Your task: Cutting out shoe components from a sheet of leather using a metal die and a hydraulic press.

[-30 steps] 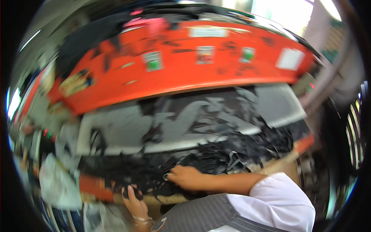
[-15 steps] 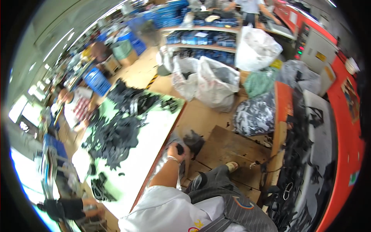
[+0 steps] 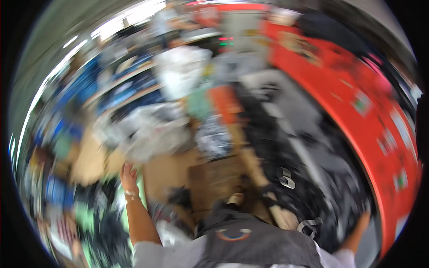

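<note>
My left hand (image 3: 128,177) is raised at the far end of my bare forearm, a bracelet on the wrist. Its fingers are loosely extended and nothing shows in them. Close by, black fabric scraps (image 3: 111,232) lie heaped on the pale green table (image 3: 82,215). Off to the right, my right hand (image 3: 364,220) reaches over the grey bed beside the red machine (image 3: 330,85). Motion smears its fingers, so what it touches is unclear. Dark cut pieces (image 3: 304,201) and a white loop (image 3: 287,178) lie on the long strip nearest that hand.
White sacks (image 3: 154,129) stand ahead, with another full white bag (image 3: 181,67) behind them. A patterned bundle (image 3: 214,138) sits by an orange panel (image 3: 224,103). Brown boards (image 3: 214,176) cover the floor before my feet. Shelves (image 3: 129,96) hold blue stacks.
My view has swung right toward the red machine. My left hand has risen from beside the table, and the dark thing in it no longer shows. My right arm has come into view.
</note>
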The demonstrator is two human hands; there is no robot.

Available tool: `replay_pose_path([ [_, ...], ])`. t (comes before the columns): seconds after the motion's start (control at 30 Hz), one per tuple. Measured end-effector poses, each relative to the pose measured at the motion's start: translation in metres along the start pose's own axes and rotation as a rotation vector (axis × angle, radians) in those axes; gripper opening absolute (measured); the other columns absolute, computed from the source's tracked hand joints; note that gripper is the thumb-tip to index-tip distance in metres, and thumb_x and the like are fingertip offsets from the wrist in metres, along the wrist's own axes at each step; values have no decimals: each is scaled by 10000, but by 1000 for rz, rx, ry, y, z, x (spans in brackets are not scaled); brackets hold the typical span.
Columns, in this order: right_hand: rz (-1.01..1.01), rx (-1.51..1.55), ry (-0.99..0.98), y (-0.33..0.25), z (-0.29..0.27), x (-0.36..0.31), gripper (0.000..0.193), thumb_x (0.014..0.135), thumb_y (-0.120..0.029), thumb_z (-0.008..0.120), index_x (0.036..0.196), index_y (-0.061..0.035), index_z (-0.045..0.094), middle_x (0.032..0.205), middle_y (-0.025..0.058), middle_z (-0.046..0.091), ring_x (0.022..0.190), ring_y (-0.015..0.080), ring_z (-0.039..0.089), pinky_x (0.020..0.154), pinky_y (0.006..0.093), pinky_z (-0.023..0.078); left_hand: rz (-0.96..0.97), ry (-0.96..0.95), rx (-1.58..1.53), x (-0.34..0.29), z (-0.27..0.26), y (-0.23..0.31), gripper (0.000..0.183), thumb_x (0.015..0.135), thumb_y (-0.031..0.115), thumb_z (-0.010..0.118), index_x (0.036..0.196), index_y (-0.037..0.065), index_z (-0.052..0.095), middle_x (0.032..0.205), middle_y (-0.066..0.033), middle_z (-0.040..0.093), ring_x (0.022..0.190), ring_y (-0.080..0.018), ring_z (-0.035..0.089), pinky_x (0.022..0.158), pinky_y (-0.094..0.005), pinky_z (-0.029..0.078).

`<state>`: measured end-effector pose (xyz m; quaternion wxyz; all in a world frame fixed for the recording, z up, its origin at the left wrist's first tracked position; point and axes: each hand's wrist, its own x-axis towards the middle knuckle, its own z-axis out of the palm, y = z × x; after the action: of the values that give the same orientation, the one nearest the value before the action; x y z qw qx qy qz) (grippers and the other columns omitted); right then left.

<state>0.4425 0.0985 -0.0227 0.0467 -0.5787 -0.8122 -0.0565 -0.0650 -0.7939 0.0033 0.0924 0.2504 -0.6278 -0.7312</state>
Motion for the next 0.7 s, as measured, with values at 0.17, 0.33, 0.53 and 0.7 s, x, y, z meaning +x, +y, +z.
replay_pose_path([
  [0.17, 168, 28, -78, -22, -51, -72, 326, 979, -278, 393, 1196, -100, 560, 1040, 253, 664, 969, 428, 640, 845, 513, 496, 796, -904, 416, -123, 293, -47, 353, 863, 248, 664, 1162, 69, 613, 1120, -88, 635, 1003, -241, 605, 839, -360, 469],
  [0.33, 273, 74, -99, 29, -73, -156, 325, 978, -279, 448, 1283, -246, 554, 1039, 196, 670, 960, 400, 641, 817, 503, 500, 1345, -1613, 660, -285, 442, -60, 294, 773, 284, 731, 988, 91, 679, 1007, -125, 631, 1006, -342, 557, 874, -441, 451],
  [0.53, 357, 15, -45, 102, -81, -226, 337, 965, -325, 495, 1290, -385, 563, 974, 168, 659, 891, 374, 648, 761, 492, 514, 1092, -1670, 853, -284, 440, -109, 355, 780, 371, 728, 828, 33, 632, 852, -137, 578, 870, -342, 553, 766, -428, 452],
  [0.7, 467, -103, -116, 108, -99, -213, 413, 890, -270, 622, 1301, -269, 573, 1117, 137, 621, 1073, 350, 585, 877, 484, 469, 935, -1677, 980, -286, 438, -87, 384, 778, 353, 741, 795, -3, 599, 774, -128, 531, 712, -299, 542, 666, -374, 443],
])
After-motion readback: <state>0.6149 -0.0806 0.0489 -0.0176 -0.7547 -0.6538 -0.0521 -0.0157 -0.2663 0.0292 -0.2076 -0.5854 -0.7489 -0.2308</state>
